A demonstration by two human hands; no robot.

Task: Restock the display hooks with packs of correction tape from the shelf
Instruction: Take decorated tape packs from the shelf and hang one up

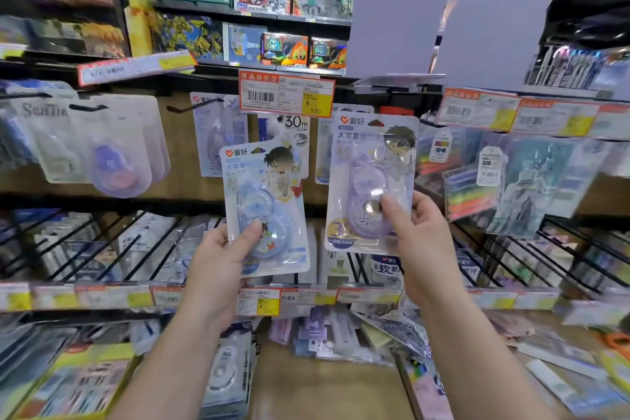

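**Two packs of correction tape held up before the display hooks**

The left hand (218, 266) grips a blue-tinted blister pack of correction tape (266, 211) by its lower left corner: the thumb lies across the clear bubble on the front, and the other fingers are curled behind the card. The right hand (422, 249) holds a lilac blister pack of correction tape (371, 181) by its lower right edge, thumb pressed on the front near the round silver hub of the dispenser, remaining fingers wrapped round the back. Both packs stand upright, side by side and apart, the lilac one higher. Each card bears a red heart logo at the top left, a cartoon figure at the upper right and a hang slot at the top. They are raised in front of the black metal display hooks (191, 106), just below an orange-and-yellow price label (285, 94). More hanging packs (218, 133) show behind them.
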